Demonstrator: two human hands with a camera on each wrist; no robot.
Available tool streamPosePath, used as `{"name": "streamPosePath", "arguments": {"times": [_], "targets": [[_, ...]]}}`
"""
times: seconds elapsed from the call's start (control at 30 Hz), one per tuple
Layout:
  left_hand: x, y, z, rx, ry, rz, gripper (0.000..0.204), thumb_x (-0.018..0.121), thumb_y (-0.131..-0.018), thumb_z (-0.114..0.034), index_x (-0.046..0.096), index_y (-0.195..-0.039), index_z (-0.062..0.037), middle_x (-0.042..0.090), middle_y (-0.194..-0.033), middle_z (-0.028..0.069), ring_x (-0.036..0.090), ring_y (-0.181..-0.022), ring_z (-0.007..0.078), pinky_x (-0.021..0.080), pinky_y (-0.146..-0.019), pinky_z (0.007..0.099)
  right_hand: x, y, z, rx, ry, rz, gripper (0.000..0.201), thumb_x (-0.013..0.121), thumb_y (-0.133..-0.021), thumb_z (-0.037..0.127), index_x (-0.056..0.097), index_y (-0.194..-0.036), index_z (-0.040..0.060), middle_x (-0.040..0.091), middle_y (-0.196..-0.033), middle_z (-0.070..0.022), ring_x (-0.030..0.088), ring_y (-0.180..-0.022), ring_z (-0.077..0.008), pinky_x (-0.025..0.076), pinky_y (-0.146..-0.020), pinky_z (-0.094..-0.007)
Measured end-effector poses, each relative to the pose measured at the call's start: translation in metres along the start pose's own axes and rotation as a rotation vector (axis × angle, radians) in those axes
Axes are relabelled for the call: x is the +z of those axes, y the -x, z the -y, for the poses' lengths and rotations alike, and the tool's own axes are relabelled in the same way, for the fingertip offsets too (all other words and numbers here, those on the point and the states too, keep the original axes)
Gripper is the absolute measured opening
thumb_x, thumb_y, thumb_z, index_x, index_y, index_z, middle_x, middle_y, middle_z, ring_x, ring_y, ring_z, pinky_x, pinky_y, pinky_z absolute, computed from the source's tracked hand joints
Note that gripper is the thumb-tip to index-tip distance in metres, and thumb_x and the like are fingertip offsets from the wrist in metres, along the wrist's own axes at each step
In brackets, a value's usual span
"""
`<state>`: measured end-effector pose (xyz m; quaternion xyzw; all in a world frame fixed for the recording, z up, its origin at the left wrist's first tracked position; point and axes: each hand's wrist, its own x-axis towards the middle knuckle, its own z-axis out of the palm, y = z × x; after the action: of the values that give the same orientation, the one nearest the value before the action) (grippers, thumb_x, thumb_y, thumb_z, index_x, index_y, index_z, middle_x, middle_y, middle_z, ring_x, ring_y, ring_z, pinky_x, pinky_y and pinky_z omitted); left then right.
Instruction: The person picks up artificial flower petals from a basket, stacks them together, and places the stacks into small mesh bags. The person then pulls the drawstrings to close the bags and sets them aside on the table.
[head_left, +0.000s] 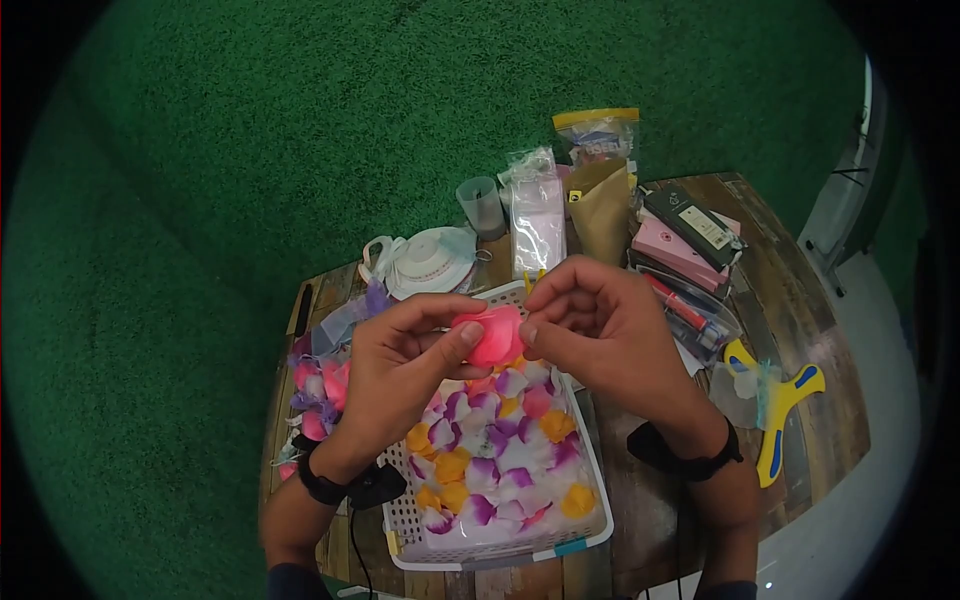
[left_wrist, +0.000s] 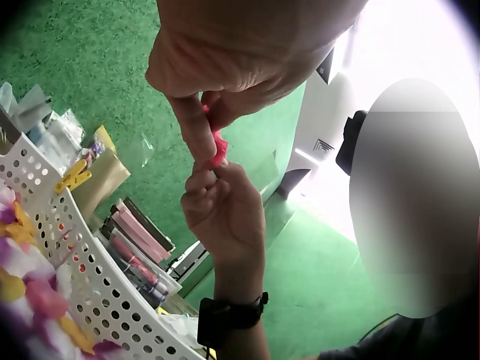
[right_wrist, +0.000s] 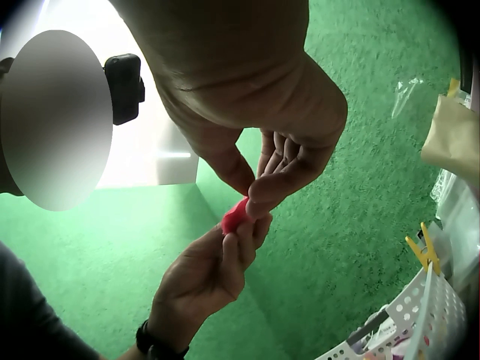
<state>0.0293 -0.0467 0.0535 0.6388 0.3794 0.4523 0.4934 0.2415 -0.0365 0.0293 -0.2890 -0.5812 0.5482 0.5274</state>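
Note:
A small stack of pink fabric petals [head_left: 492, 338] is held up between both hands, above the white basket. My left hand [head_left: 405, 355] pinches its left side between thumb and fingers. At the right edge, the thumb and forefinger of my right hand [head_left: 605, 330] pinch the same petals, its other fingers curled in. From the right wrist side the pink petals [right_wrist: 235, 217] appear edge-on between the fingertips of the two hands. Below, the white perforated basket [head_left: 596, 470] contains many loose purple-white, orange and pink petals [head_left: 482, 472].
Left of the basket lie pink and purple petals [head_left: 335, 385]. Behind stand a white round item [head_left: 430, 260], a grey cup [head_left: 482, 207], plastic packets [head_left: 538, 215] and a brown paper pouch [head_left: 602, 212]. Boxes [head_left: 680, 240] and a yellow-blue tool [head_left: 785, 425] are at right. A yellow clip [left_wrist: 73, 177] grips the basket's rim.

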Motion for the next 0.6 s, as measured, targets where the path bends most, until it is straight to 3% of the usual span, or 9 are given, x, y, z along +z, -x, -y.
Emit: {"name": "streamPosePath", "arguments": {"times": [0.27,0.37,0.43,0.6], "targets": [[0.005,-0.001,-0.001,0.015,0.017,-0.018,0.026,0.062,-0.095,-0.007,0.059,-0.116,0.0064,0.067,-0.107,0.0146,0.068,-0.095,0.0185,0.062,-0.080,0.0320,0.009,0.001,-0.004,-0.033,-0.121,-0.114,0.014,0.068,-0.087,0.003,0.058,-0.096,-0.0021,0.066,-0.081,-0.0044,0.063,-0.070,-0.0050,0.049,-0.060,-0.0181],[0.007,-0.002,0.001,0.051,0.017,-0.079,0.023,0.064,-0.094,-0.012,0.062,-0.112,0.0024,0.070,-0.100,0.0102,0.069,-0.087,0.0134,0.060,-0.071,0.0265,0.016,0.004,-0.005,-0.090,-0.158,-0.170,0.014,0.068,-0.087,0.003,0.058,-0.096,-0.0016,0.066,-0.081,-0.0038,0.062,-0.070,-0.0045,0.049,-0.061,-0.0182],[0.005,-0.002,0.000,0.037,0.041,-0.061,0.024,0.062,-0.095,-0.007,0.059,-0.115,0.0061,0.068,-0.106,0.0145,0.068,-0.094,0.0172,0.061,-0.080,0.0319,0.020,0.005,-0.008,-0.112,-0.167,-0.193,0.013,0.068,-0.087,0.003,0.058,-0.095,-0.0011,0.066,-0.081,-0.0033,0.061,-0.069,-0.0042,0.049,-0.061,-0.0183],[0.004,-0.003,0.002,0.049,0.075,-0.086,0.023,0.063,-0.094,-0.006,0.060,-0.113,0.0056,0.068,-0.104,0.0136,0.067,-0.092,0.0148,0.060,-0.079,0.0291,0.024,0.007,-0.012,-0.138,-0.058,-0.198,0.015,0.070,-0.086,0.001,0.057,-0.094,0.0000,0.066,-0.082,-0.0043,0.063,-0.072,-0.0059,0.050,-0.064,-0.0186]]}}
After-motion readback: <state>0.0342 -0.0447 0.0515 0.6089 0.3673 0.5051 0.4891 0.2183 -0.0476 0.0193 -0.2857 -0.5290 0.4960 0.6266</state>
